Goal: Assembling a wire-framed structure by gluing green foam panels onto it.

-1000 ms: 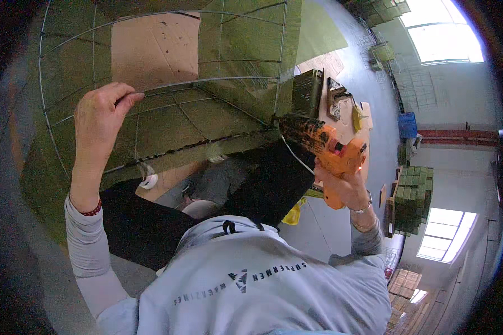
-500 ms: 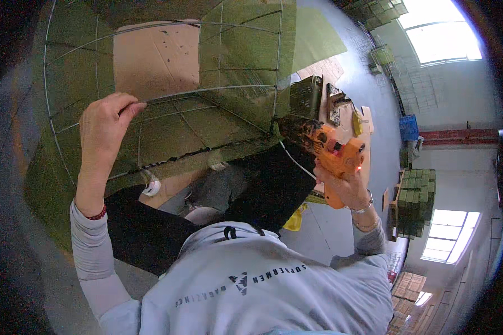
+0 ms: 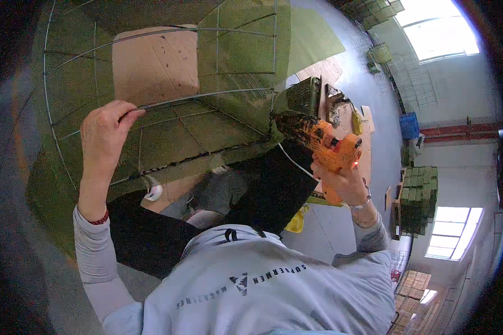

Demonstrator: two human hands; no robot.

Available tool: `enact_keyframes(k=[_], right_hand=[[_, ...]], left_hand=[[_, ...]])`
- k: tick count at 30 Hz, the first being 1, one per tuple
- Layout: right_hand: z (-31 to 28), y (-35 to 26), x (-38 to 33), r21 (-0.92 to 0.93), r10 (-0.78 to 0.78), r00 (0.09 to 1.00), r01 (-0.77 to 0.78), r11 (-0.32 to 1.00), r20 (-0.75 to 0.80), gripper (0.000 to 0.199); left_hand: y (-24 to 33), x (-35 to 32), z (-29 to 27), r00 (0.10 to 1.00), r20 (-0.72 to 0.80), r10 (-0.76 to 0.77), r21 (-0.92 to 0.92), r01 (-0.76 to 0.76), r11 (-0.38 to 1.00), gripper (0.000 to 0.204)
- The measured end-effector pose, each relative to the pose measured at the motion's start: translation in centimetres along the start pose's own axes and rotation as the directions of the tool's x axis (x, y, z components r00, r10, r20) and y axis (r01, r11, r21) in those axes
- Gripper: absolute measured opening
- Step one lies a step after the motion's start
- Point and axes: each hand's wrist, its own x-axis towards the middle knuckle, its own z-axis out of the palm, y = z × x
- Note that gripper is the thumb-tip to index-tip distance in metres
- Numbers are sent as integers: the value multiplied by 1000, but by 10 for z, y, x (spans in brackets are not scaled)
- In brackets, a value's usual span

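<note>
My right hand [image 3: 343, 181] is wrapped round an orange glue gun [image 3: 332, 148] with dark smears over its front. A small red light glows at its rear. The nozzle is at the near right corner of a wire frame [image 3: 207, 94] with green fabric [image 3: 243, 114] around it; whether it touches cannot be made out. My left hand [image 3: 106, 128] pinches the frame's near horizontal wire, thumb against the fingers. A dark, uneven line of glue [image 3: 179, 161] runs along the fabric's lower edge towards the nozzle. A white cord [image 3: 297, 163] hangs below the gun.
Tan cardboard [image 3: 155, 61] shows through the frame. To the right are a dark plastic crate [image 3: 304, 96] and a stained work surface. A yellow bag [image 3: 297, 220] is beside my leg. Stacked green bundles [image 3: 419, 192] and a blue bin [image 3: 409, 127] stand farther right.
Very little differs. The view has shifted slightly, and the glue gun's body has moved a little to the left, its nozzle staying by the same corner. My left hand keeps its pinch on the wire.
</note>
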Motion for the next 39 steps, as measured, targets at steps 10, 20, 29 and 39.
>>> enact_keyframes(k=[10, 20, 29, 39], right_hand=[[-6, 22, 12, 243, 24, 1000, -26, 970, 11, 35], [0, 6, 28, 260, -86, 988, 118, 958, -130, 18], [-5, 13, 37, -74, -201, 974, 194, 978, -105, 14], [-4, 16, 30, -171, -216, 976, 207, 963, -37, 18]], left_hand=[[1, 0, -2, 1000, 4, -16, -12, 17, 1000, 17], [3, -1, -2, 999, 19, -50, 2, 50, 999, 18], [1, -1, -2, 999, 13, -43, -25, 44, 999, 19], [2, -1, -2, 998, 29, -62, -14, 62, 998, 19]])
